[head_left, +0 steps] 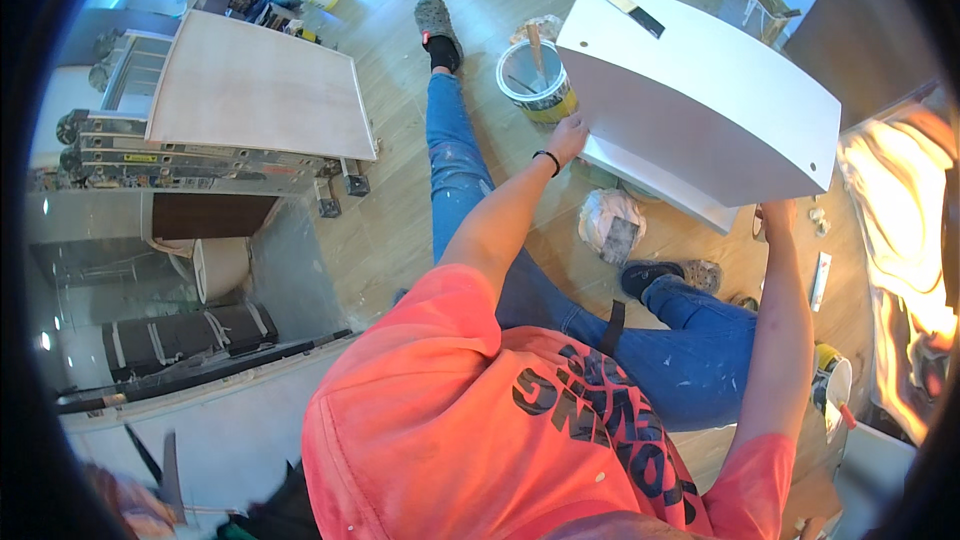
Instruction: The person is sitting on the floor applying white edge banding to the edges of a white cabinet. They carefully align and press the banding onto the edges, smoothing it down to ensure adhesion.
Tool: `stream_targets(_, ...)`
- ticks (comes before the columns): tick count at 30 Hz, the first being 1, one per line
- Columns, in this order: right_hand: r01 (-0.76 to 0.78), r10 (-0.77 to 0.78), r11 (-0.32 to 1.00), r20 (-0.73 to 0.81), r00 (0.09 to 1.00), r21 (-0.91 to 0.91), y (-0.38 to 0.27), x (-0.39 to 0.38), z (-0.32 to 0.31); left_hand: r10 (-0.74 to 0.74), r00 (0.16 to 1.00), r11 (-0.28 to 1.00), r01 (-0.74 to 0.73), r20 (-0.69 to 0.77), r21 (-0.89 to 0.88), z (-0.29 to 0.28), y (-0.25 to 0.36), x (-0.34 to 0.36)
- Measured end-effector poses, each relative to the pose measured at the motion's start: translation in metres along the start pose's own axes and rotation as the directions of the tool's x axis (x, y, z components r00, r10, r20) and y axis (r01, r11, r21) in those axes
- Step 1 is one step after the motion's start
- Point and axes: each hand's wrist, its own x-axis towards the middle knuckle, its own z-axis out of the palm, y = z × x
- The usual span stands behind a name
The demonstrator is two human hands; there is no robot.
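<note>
A white box-like furniture piece (pixel 690 130), possibly a drawer, is tilted in front of me with its open side toward me. At its left edge is my left hand (pixel 570 138), with the fingers closed on the rim. My right hand (pixel 778 216) grips its lower right corner, and most of those fingers are hidden behind it. A flat paintbrush (pixel 636 14) with dark bristles lies on the piece's white upper face. Just beyond my left hand stands a paint bucket (pixel 540 98) with a wooden stick (pixel 536 48) inside.
A crumpled plastic-wrapped bundle (pixel 612 225) lies on the wood floor by my foot. To the left, a pale panel (pixel 262 85) rests on a folded ladder (pixel 200 155). A white tube (pixel 821 282) and another paint tub (pixel 832 380) are on the right.
</note>
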Motion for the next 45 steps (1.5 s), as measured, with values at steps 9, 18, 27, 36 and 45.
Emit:
stream_targets(9,0.058,-0.043,0.994,-0.157,0.987,0.087,-0.007,-0.018,-0.014,-0.204,0.954,0.978,0.206,-0.220,-0.013,-0.046,0.101,0.004)
stream_targets(18,0.014,-0.027,0.997,-0.182,0.983,-0.070,0.028,0.058,-0.027,0.462,0.577,0.795,-0.606,-0.673,0.026,-0.257,0.341,-0.010)
stream_targets(27,0.349,-0.040,0.544,-0.392,0.919,0.763,-0.130,-0.114,-0.166,0.444,0.880,0.860,-0.472,-0.170,-0.194,-0.138,0.345,-0.114)
stream_targets(36,0.538,-0.287,0.318,-0.462,0.839,0.780,-0.144,-0.258,-0.110,0.509,0.850,0.828,-0.527,-0.138,-0.190,-0.047,0.397,-0.117)
stream_targets(45,0.494,-0.256,0.211,-0.439,0.861,0.844,-0.132,-0.269,-0.113,0.378,0.925,0.843,-0.324,0.045,-0.430,-0.008,0.416,-0.107)
